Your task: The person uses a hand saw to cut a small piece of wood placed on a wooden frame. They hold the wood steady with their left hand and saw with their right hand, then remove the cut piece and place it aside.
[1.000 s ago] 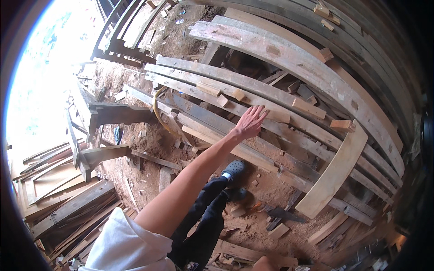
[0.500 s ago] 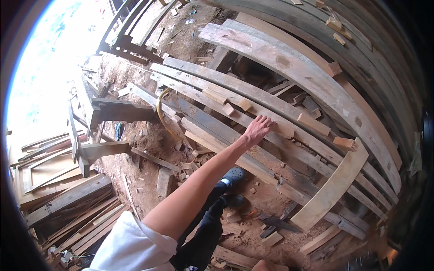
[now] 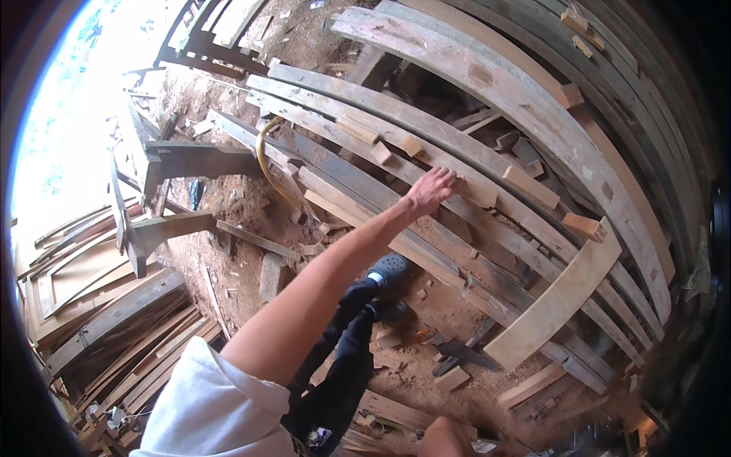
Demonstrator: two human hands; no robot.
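Left hand (image 3: 432, 188) hides one end of a wooden block (image 3: 480, 193); grip impossible to tell.

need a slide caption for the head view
Left hand at one end of a wood block among long planks

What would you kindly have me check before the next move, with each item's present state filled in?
1. Left hand at the small wood block: ok, at its left end.
2. Firm grip on it: cannot tell; the contact is partly hidden.
3. Hand protection: not ok, the hand is bare.
4. Pale curved board lying across the long beams: ok.
5. Ground tidy near the shoes: not ok, wood offcuts lie about.
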